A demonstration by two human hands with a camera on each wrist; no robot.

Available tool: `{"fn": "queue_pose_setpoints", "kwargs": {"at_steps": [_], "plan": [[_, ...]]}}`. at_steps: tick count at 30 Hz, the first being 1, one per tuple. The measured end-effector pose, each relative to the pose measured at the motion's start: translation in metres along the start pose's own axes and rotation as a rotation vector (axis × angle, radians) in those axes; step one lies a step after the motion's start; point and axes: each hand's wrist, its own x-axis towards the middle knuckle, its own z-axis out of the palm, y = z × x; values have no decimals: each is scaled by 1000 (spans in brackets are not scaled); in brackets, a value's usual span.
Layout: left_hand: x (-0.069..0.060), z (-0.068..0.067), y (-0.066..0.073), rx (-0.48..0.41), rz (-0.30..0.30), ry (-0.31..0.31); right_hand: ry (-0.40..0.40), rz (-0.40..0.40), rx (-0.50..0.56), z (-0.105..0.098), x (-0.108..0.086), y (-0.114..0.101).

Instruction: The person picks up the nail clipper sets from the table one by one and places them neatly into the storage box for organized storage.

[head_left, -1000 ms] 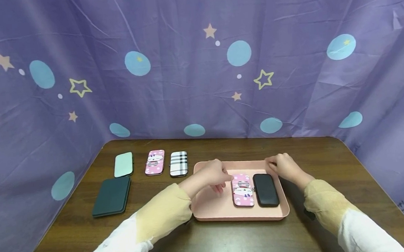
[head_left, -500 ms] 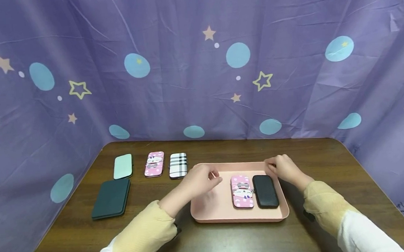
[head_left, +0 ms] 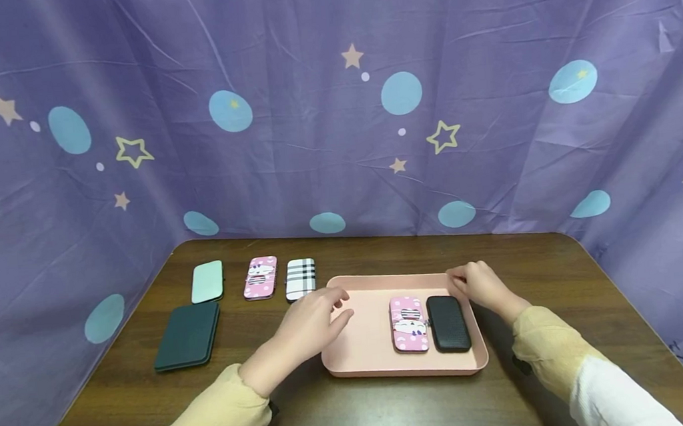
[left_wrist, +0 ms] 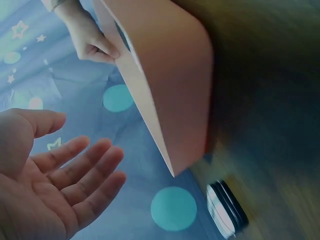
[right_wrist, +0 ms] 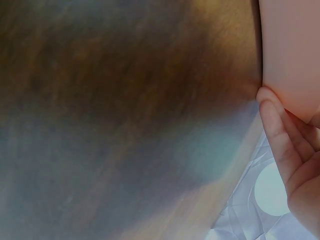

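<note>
Head cam is giving the best look here: a shallow pink tray [head_left: 358, 345] is sitting on a dark wooden table [head_left: 393, 416], so I'm using that as the landmark. The person's right hand [head_left: 481, 282] is pinching the tray's rim at the far right corner, and the left wrist cam is backing that up, with the thumb and curled fingers showing on the edge. The left hand [head_left: 311, 322] is hovering by the tray's left side, fingers loose and thumb spreading away from them; honestly, can't quite tell how close those fingertips are getting to the rim. Inside the tray, a pink cat-print case [head_left: 410, 339] is lying right of center, with a black case [head_left: 449, 325] resting just beside it, nearer the right wall. Outside, a plaid case [head_left: 300, 276] is lying just off the tray's far left corner. Further left of the tray, a second pink case [head_left: 260, 277] and then a mint case [head_left: 207, 282] are lining up, while a bigger dark green case [head_left: 187, 336] is lying well to the tray's left. A purple curtain [head_left: 315, 181] is hanging behind the tray.
</note>
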Motion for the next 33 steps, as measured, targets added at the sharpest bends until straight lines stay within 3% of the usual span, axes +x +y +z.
{"fn": "queue_pose_setpoints", "kwargs": {"at_steps": [7, 17, 26, 33], "plan": [[-16, -2, -17, 188, 25, 93, -5, 0, 2, -1, 0, -1], [-37, -5, -50, 343, 31, 160, 3, -5, -5, 1, -1, 0], [-51, -12, -80, 397, -66, 159, -1, -6, -16, 1, -1, 3], [-65, -20, -103, 404, -183, 97, 4, -5, -4, 2, 0, 2]]}}
